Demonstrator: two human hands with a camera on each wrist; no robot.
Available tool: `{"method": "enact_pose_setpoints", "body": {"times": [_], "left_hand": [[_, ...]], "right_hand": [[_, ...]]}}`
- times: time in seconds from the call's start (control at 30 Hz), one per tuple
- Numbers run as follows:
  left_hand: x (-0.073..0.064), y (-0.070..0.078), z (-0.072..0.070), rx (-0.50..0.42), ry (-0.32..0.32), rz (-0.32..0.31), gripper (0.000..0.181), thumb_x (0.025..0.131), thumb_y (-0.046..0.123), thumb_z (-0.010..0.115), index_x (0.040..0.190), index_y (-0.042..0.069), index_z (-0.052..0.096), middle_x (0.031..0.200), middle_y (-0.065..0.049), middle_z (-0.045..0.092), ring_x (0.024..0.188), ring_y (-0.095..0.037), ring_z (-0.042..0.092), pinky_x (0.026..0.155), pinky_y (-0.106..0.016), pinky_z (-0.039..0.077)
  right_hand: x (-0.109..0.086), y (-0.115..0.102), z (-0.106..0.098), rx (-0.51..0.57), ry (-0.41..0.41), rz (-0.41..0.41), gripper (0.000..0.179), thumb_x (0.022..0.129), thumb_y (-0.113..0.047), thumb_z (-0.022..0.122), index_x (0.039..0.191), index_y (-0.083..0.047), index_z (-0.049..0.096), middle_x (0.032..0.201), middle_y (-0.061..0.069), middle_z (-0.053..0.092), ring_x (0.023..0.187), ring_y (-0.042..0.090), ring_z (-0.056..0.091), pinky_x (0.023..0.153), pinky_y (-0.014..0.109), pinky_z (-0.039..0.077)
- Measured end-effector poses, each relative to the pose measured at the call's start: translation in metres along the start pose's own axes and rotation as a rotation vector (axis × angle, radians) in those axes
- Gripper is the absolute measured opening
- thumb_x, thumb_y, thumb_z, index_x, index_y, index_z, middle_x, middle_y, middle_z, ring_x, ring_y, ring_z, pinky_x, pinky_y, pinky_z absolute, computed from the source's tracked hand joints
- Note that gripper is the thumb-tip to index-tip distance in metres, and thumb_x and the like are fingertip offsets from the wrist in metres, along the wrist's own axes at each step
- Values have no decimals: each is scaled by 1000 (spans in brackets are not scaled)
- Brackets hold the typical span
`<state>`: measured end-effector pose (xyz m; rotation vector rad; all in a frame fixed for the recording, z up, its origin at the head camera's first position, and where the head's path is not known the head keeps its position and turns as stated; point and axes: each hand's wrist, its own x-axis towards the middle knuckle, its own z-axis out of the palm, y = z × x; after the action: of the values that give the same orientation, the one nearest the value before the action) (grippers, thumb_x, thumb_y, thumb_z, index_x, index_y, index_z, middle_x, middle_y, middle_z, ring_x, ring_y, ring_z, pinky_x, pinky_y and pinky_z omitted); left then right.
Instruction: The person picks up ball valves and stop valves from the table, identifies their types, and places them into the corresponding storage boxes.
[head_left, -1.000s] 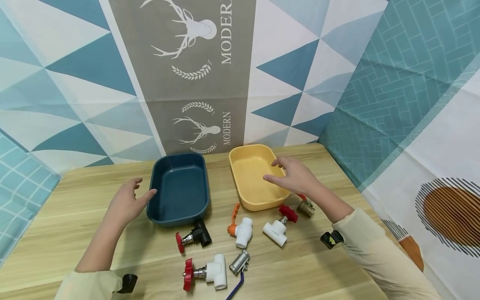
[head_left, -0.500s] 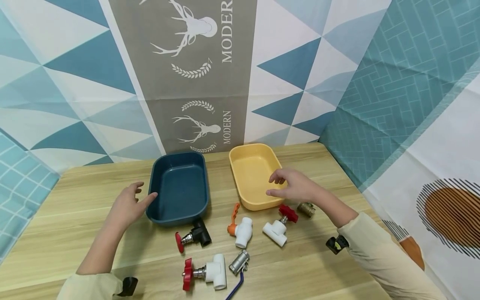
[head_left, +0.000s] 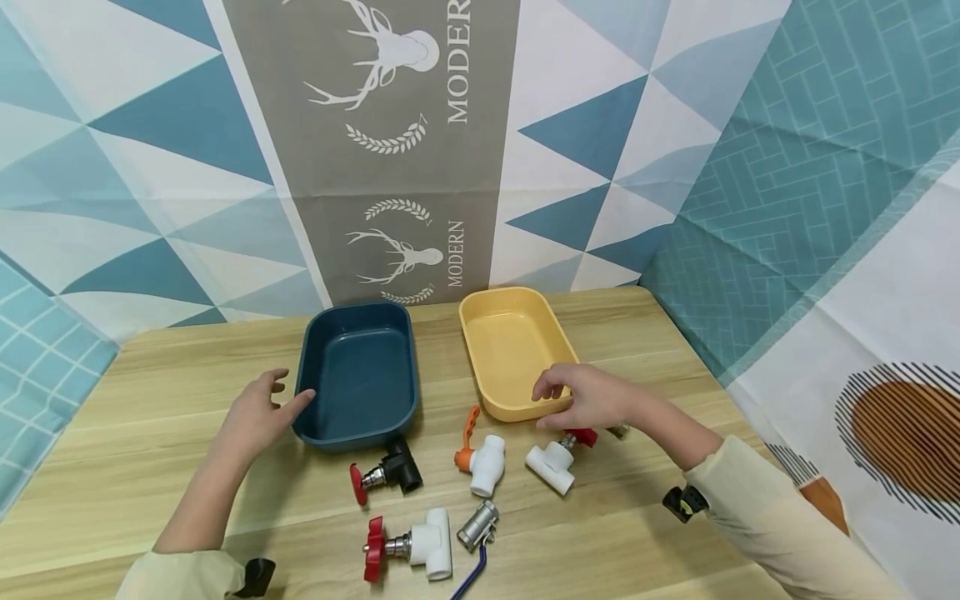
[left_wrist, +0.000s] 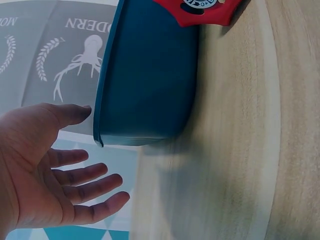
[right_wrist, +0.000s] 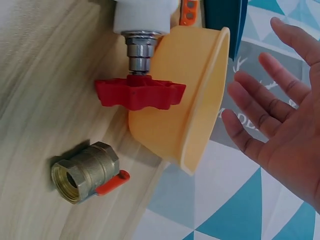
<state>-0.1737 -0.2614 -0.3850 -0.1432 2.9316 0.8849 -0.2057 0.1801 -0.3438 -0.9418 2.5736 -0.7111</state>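
Beside the left rim of the dark blue tray (head_left: 360,375), my left hand (head_left: 258,417) hovers with its fingers spread and holds nothing. My right hand (head_left: 592,397) is over the near right corner of the yellow tray (head_left: 498,354), fingers loosely bent and free of any object. Just below it lies a white tee-shaped valve (head_left: 551,465) with a red handwheel (right_wrist: 140,93), partly covered by the hand in the head view. A brass ball valve (right_wrist: 86,172) with a red lever sits close by, mostly hidden by the right wrist in the head view.
On the wooden table (head_left: 187,358) lie a black valve with red handwheel (head_left: 401,467), a white ball valve with orange handle (head_left: 487,465), a larger white valve with red handwheel (head_left: 431,543) and a metal valve with blue lever (head_left: 478,525). Patterned cloth (head_left: 397,175) hangs behind.
My right hand has moved down toward the near side, from above the yellow tray to over the red handwheel. The left hand stays nearly still.
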Motion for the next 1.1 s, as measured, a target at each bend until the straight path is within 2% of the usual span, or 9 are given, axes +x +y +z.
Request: {"method": "enact_pose_setpoints", "body": {"times": [0.13, 0.3, 0.4, 0.6, 0.67, 0.8, 1.1], "left_hand": [[-1, 1, 0, -7, -5, 2, 77, 95, 46, 46, 140, -14, 25, 132, -41, 37, 112, -53, 48, 89, -59, 46], [-1, 0, 1, -12, -9, -2, 77, 95, 46, 46, 139, -14, 25, 131, -41, 37, 111, -54, 49, 89, -59, 46], [0, -1, 2, -12, -12, -1, 77, 95, 45, 46, 139, -14, 25, 130, -42, 39, 111, -53, 49, 88, -59, 46], [0, -3, 5, -22, -13, -2, 76, 95, 45, 46, 139, -14, 26, 130, -41, 40, 111, -53, 49, 87, -58, 47], [0, -4, 5, -22, -18, -8, 77, 94, 46, 46, 139, -13, 25, 130, -41, 39, 111, -52, 49, 86, -58, 47], [0, -4, 6, -20, -19, -13, 78, 94, 47, 46, 139, -13, 25, 130, -41, 40, 112, -52, 49, 86, -58, 47], [-2, -5, 7, -12, -27, -28, 79, 94, 48, 45, 140, -12, 25, 129, -40, 40, 113, -52, 48, 87, -58, 47]], "right_hand": [[-4, 0, 5, -15, -31, -12, 32, 79, -33, 73, 103, -15, 63, 99, 0, 62, 94, 20, 56, 83, 39, 50], [-6, 0, 10, -27, -45, -22, 29, 78, -33, 75, 101, -21, 62, 95, -10, 60, 88, 10, 53, 81, 36, 51], [-7, 1, 12, -28, -64, -35, 29, 78, -35, 74, 101, -21, 62, 96, -11, 59, 89, 7, 53, 83, 36, 52], [-10, 3, 17, -47, -87, -54, 30, 78, -36, 74, 101, -20, 63, 96, -10, 60, 91, 13, 57, 82, 32, 51], [-11, 4, 18, -50, -89, -55, 33, 78, -36, 74, 103, -17, 64, 96, -6, 62, 90, 16, 57, 79, 28, 50], [-14, 6, 20, -53, -94, -61, 38, 77, -35, 75, 106, -12, 65, 98, 1, 64, 88, 19, 57, 76, 29, 50], [-20, 12, 23, -86, -105, -70, 36, 75, -35, 77, 103, -15, 66, 100, -1, 65, 88, 17, 58, 76, 24, 48]]}}
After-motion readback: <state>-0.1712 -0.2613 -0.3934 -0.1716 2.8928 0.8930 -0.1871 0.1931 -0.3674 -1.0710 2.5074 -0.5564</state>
